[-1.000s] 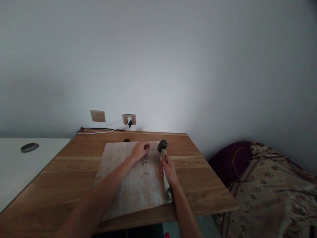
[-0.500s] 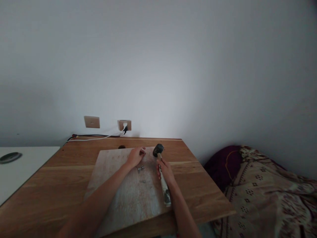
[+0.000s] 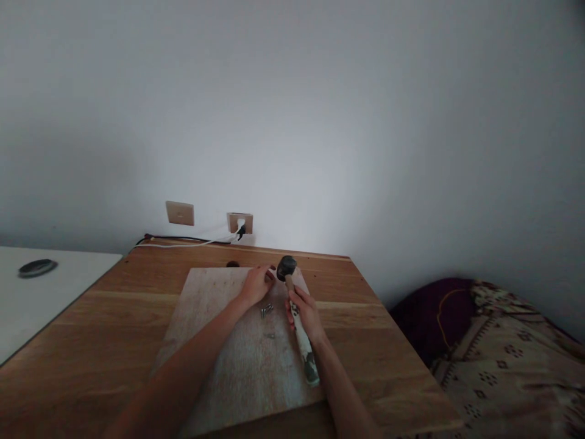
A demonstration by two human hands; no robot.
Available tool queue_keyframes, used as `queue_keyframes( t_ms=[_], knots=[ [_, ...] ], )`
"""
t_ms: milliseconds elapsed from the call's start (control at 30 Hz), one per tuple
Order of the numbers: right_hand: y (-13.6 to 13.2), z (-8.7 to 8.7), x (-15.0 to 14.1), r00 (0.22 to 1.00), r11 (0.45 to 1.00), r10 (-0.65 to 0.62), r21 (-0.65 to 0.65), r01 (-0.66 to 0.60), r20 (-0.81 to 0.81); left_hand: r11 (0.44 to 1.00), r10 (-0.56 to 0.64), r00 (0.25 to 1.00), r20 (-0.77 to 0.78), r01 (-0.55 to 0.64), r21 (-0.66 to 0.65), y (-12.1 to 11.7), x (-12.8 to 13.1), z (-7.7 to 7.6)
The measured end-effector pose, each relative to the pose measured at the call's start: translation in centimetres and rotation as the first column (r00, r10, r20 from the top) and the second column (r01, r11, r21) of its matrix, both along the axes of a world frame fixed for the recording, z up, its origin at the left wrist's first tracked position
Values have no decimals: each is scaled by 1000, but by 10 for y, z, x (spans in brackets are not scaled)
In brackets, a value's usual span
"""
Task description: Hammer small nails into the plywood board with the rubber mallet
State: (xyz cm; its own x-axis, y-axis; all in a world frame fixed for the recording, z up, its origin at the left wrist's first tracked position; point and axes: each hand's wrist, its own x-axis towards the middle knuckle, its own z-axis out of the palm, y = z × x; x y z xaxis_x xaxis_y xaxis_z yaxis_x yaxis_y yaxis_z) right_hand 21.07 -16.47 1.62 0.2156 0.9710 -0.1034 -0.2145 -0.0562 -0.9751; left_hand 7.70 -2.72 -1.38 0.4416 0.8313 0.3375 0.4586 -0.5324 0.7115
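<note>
My right hand (image 3: 306, 312) is wrapped around the worn, white-painted handle of a hammer (image 3: 300, 332). The dark hammer head is up and just right of my left fingertips, with a small gap in the picture. My left hand (image 3: 257, 285) rests at the far part of a pale wooden board (image 3: 247, 366), fingers curled and pinched together. Whatever is between them is too small or hidden to make out. Several short metal fasteners (image 3: 266, 311), like nails or screws, lie on the board just below my left hand. Tiny marks or nail heads form a row near the board's far left edge.
Under the board is a brown wooden table (image 3: 365, 341). Cables (image 3: 183, 242) run along its back edge to a wall socket (image 3: 240, 223). A white surface (image 3: 59, 292) with a dark oval object (image 3: 38, 268) stands left. Patterned cloth (image 3: 512, 378) lies to the right.
The hammer head has moved left, closer to my left fingertips. My left hand stays at the board's far part. The whole view has shifted slightly.
</note>
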Motion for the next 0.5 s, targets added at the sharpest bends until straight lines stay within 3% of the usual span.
queue_keyframes(
  t_ms=[500],
  knots=[
    [-4, 1, -5, 988, 995, 67, 62, -76, 137, 1000, 3, 1000, 22, -2, -29, 1, 0, -2]
  ],
)
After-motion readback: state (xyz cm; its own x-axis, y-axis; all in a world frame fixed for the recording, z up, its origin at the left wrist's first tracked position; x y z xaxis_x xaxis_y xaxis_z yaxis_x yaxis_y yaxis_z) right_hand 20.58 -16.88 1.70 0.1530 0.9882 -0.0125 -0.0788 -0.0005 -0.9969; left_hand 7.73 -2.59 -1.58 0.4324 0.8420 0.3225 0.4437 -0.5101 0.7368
